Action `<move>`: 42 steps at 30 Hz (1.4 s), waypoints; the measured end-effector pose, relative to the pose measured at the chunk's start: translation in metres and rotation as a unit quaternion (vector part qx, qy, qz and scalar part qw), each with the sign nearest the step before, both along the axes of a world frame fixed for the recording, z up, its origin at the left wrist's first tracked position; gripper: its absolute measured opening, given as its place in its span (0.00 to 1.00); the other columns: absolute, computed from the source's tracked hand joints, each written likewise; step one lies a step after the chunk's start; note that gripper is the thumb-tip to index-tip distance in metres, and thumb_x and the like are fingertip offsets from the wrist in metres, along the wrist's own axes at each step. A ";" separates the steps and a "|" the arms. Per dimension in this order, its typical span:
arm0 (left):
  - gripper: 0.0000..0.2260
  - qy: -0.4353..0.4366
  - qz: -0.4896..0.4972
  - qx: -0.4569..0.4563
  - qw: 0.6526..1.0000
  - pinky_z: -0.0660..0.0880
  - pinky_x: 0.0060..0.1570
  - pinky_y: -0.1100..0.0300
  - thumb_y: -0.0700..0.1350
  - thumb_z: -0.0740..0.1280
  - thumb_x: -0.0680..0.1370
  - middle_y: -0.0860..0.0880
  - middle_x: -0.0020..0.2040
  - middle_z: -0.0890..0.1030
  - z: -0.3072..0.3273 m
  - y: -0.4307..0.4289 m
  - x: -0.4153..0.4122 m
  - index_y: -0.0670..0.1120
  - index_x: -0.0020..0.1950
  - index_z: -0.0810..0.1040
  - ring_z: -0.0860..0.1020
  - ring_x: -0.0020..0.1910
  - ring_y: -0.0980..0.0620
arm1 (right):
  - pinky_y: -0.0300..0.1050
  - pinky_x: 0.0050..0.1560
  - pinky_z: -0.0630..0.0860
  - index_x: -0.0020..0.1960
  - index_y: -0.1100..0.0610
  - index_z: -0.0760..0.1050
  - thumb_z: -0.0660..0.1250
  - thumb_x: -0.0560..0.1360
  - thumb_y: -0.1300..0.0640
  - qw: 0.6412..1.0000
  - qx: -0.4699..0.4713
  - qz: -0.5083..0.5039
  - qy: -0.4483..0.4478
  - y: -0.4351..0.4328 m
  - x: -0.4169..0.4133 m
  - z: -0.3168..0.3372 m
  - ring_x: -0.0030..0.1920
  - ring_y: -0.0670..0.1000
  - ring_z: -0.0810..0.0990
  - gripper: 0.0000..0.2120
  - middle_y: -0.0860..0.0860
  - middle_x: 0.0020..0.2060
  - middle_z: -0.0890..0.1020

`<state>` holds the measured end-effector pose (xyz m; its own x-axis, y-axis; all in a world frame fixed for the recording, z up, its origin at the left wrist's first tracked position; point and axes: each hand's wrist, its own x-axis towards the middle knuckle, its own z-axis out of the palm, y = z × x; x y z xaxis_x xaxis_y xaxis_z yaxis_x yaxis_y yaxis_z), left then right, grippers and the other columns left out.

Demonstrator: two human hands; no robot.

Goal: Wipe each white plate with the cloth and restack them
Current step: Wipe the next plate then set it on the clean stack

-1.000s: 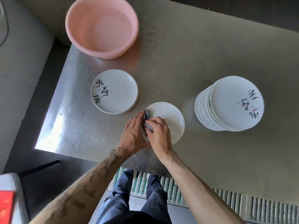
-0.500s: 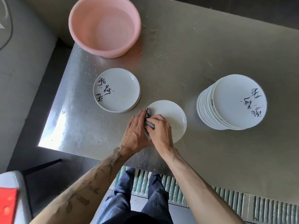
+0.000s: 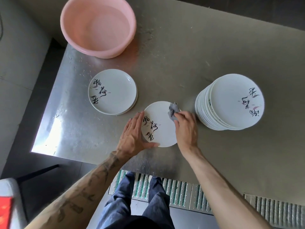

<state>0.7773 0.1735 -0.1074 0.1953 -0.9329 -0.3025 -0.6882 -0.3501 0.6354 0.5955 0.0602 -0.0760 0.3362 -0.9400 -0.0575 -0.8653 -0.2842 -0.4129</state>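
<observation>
- Head view: left hand (image 3: 132,138), fingers straight and together, braces the plate (image 3: 162,129); right hand (image 3: 186,128) fingers pinch the cloth (image 3: 173,111) on its far rim.
- The short stack (image 3: 115,91) beyond the left fingers seems wiped; the tall stack (image 3: 231,103) beside the right fingers likely remains.

Pink basin (image 3: 99,27), calligraphed white plate (image 3: 162,128)

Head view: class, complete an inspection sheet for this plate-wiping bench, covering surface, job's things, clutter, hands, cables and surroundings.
Surface: steel table, scuffed, glare at its left corner.
Job's things: plate under wipe at centre; grey cloth on it; tall stack right; short stack left.
Clutter: pink basin at far left.
Hands: left hand flat against plate's rim; right hand grips cloth.
Cables: nothing seen.
Surroundings: floor grating below; red-and-white object lower left.
</observation>
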 end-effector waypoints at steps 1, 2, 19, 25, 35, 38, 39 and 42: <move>0.63 -0.001 0.001 0.002 1.000 0.54 0.80 0.48 0.72 0.76 0.61 0.45 0.82 0.59 0.000 0.000 0.001 0.44 0.84 0.50 0.58 0.80 0.47 | 0.50 0.56 0.76 0.56 0.61 0.84 0.72 0.74 0.68 1.000 0.012 -0.022 -0.018 0.007 0.005 -0.001 0.51 0.59 0.79 0.12 0.56 0.50 0.81; 0.63 -0.002 -0.001 0.003 1.000 0.53 0.80 0.49 0.71 0.77 0.61 0.45 0.82 0.59 0.001 0.000 0.001 0.44 0.84 0.50 0.58 0.80 0.47 | 0.49 0.57 0.76 0.56 0.60 0.84 0.73 0.74 0.66 0.998 0.028 -0.034 -0.040 0.012 0.013 -0.002 0.52 0.58 0.79 0.12 0.55 0.51 0.82; 0.59 -0.049 -0.025 -0.012 0.998 0.59 0.78 0.42 0.63 0.80 0.64 0.39 0.81 0.61 0.004 0.001 -0.003 0.35 0.81 0.54 0.60 0.80 0.43 | 0.40 0.56 0.74 0.58 0.54 0.84 0.75 0.73 0.61 0.973 0.175 0.111 -0.106 0.044 0.053 0.002 0.51 0.50 0.81 0.14 0.49 0.52 0.82; 0.64 -0.048 -0.025 0.007 0.999 0.56 0.80 0.46 0.70 0.78 0.61 0.43 0.82 0.60 0.004 -0.002 -0.004 0.38 0.83 0.51 0.57 0.82 0.47 | 0.44 0.51 0.76 0.54 0.52 0.86 0.75 0.72 0.60 0.966 0.203 0.148 -0.055 0.024 0.032 0.002 0.50 0.52 0.81 0.11 0.49 0.50 0.83; 0.65 -0.033 -0.020 0.027 0.999 0.46 0.80 0.56 0.75 0.74 0.60 0.46 0.83 0.55 -0.001 -0.002 -0.001 0.45 0.84 0.46 0.50 0.81 0.56 | 0.47 0.54 0.77 0.55 0.55 0.85 0.75 0.74 0.61 0.971 0.135 0.197 -0.028 0.011 0.003 0.007 0.51 0.53 0.80 0.10 0.50 0.51 0.82; 0.65 -0.022 -0.005 0.033 0.999 0.41 0.78 0.61 0.73 0.76 0.60 0.47 0.83 0.55 -0.002 -0.003 -0.002 0.47 0.84 0.45 0.51 0.82 0.54 | 0.48 0.52 0.76 0.55 0.55 0.85 0.73 0.75 0.61 0.994 0.074 0.079 0.012 -0.008 -0.003 0.008 0.51 0.55 0.78 0.09 0.52 0.49 0.82; 0.65 -0.023 -0.002 0.034 0.999 0.42 0.78 0.61 0.73 0.76 0.59 0.47 0.83 0.55 -0.001 -0.002 -0.002 0.47 0.84 0.45 0.52 0.82 0.52 | 0.48 0.52 0.75 0.55 0.55 0.85 0.72 0.75 0.61 0.996 0.067 0.050 0.011 -0.005 0.002 0.009 0.51 0.55 0.78 0.09 0.52 0.49 0.82; 0.65 -0.037 -0.008 0.026 0.999 0.46 0.80 0.56 0.75 0.73 0.59 0.46 0.83 0.56 -0.003 -0.002 -0.003 0.44 0.84 0.47 0.53 0.82 0.51 | 0.44 0.50 0.74 0.55 0.56 0.85 0.72 0.76 0.61 0.989 0.099 0.101 -0.040 0.030 0.024 0.013 0.50 0.51 0.76 0.09 0.51 0.50 0.82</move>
